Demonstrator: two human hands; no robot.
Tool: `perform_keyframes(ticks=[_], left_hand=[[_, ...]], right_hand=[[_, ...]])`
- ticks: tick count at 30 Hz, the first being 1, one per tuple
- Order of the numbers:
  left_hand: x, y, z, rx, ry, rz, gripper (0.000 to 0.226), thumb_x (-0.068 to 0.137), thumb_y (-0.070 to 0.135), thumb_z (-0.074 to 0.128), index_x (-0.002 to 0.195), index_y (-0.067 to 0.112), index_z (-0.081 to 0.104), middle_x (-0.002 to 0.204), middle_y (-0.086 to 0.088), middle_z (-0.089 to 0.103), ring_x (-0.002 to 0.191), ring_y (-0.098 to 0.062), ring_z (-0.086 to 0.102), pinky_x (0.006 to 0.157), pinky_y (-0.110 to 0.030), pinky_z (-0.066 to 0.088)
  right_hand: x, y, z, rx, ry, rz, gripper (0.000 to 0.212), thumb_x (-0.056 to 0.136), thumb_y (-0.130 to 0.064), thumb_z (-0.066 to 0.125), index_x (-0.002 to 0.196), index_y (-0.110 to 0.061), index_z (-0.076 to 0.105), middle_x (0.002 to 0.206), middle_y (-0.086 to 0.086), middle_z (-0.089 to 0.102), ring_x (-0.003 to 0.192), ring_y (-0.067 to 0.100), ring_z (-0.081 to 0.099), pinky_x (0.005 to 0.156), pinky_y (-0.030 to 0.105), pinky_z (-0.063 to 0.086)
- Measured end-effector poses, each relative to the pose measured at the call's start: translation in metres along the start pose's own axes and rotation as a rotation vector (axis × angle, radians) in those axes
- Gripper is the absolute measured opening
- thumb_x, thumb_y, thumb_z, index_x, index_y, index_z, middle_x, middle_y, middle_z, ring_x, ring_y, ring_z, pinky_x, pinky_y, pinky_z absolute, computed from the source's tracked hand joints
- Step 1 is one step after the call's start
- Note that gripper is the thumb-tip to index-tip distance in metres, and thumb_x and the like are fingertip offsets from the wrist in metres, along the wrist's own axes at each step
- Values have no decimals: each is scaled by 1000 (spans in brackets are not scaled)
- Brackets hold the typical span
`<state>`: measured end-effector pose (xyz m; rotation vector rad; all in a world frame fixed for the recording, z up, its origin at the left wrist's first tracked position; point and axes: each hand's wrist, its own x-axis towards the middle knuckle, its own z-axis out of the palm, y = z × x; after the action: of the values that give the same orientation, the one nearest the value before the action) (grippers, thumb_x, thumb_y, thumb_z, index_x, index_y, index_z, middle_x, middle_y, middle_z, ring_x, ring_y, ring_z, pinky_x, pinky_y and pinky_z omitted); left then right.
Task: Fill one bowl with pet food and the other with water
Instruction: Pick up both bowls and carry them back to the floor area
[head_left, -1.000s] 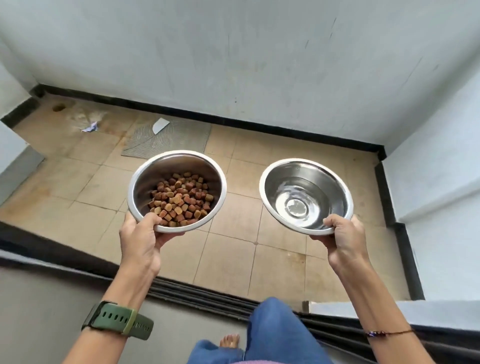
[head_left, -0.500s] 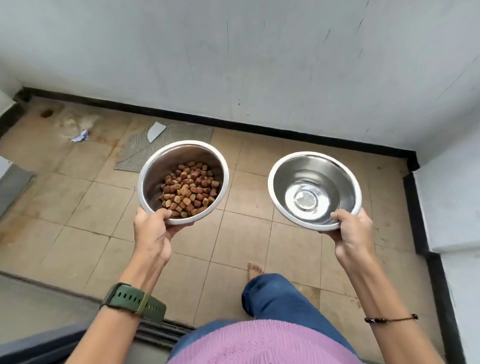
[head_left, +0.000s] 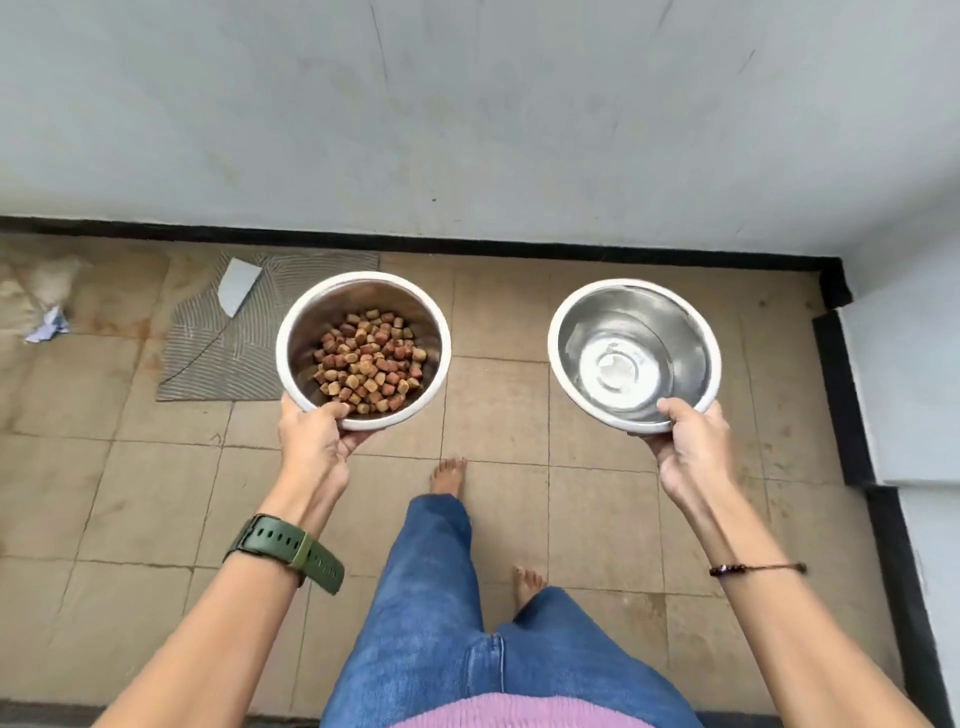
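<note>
A: What is lying near the black skirting strip?

B: A grey ribbed floor mat, just below it on the tan tiled floor.

A: And the bowls?

B: Both are hanging above the tiles, short of the strip. The left hand is gripping the round steel bowl of brown kibble; the right hand is gripping the round steel bowl of clear water.

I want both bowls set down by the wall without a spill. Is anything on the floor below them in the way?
Nothing visible: bare tiles lie under both bowls. The mat lies just left of the food bowl.
</note>
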<state>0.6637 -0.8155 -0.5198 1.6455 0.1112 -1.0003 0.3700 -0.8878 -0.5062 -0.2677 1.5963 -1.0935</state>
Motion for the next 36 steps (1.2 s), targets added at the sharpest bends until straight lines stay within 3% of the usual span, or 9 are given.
perform_keyframes(ticks=[3, 8, 17, 23, 27, 30, 34, 35, 36], left_hand=[[60, -3, 25, 108, 16, -55, 48, 86, -19, 34, 116, 18, 39, 121, -10, 48, 104, -30, 54, 70, -49, 54], [146, -34, 72, 193, 54, -143, 42, 88, -16, 38, 112, 18, 36, 118, -7, 49, 102, -28, 55, 79, -47, 52], [292, -175, 142, 240, 134, -266, 39, 91, -14, 37, 114, 17, 40, 104, -7, 52, 71, -15, 55, 49, -31, 53], [386, -303, 151, 236, 246, -349, 50, 89, -14, 37, 131, 13, 43, 110, -8, 54, 92, -27, 57, 55, -34, 51], [434, -376, 144, 212, 297, -411, 52, 90, -14, 36, 130, 18, 44, 101, -6, 57, 75, -24, 58, 59, -35, 47], [459, -397, 145, 242, 324, -423, 46, 89, -14, 37, 122, 17, 45, 110, -10, 59, 78, -24, 56, 65, -35, 48], [448, -478, 97, 480, 124, -467, 17, 86, 6, 36, 96, 3, 49, 97, 5, 55, 92, -16, 55, 90, -15, 40], [453, -500, 75, 536, 149, -605, 19, 85, 11, 41, 99, 6, 53, 97, 8, 57, 99, -24, 59, 94, -16, 40], [451, -528, 58, 718, 44, -546, 24, 85, 13, 48, 106, 10, 59, 99, 2, 62, 100, -32, 61, 95, -31, 45]], right_hand=[[52, 16, 32, 36, 36, 58, 39, 87, 12, 41, 96, -24, 52, 96, 2, 61, 81, 17, 60, 55, 32, 57], [144, 51, 75, 57, 60, 118, 41, 89, 14, 38, 92, -25, 51, 94, -1, 61, 80, 15, 59, 52, 32, 56], [319, 174, 94, -53, 95, 253, 34, 91, 6, 47, 118, -14, 51, 97, 2, 64, 75, 13, 61, 69, 30, 54], [428, 278, 86, -27, 133, 343, 25, 92, 8, 45, 94, -14, 56, 87, 2, 62, 76, 14, 60, 55, 28, 57], [480, 339, 74, -55, 169, 341, 39, 91, 10, 45, 126, -8, 49, 98, 4, 61, 77, 15, 60, 81, 39, 55], [507, 370, 69, -77, 204, 336, 42, 90, 10, 47, 126, -11, 48, 88, 0, 60, 78, 16, 61, 95, 46, 48], [526, 391, 64, -48, 228, 322, 42, 90, 12, 46, 125, -12, 48, 86, -2, 60, 93, 21, 59, 94, 46, 49], [528, 395, 64, -42, 228, 325, 42, 90, 12, 45, 123, -13, 49, 86, -3, 59, 92, 20, 59, 92, 45, 49], [529, 398, 63, -42, 230, 334, 40, 90, 12, 45, 119, -15, 49, 86, -3, 59, 93, 21, 60, 93, 45, 49]])
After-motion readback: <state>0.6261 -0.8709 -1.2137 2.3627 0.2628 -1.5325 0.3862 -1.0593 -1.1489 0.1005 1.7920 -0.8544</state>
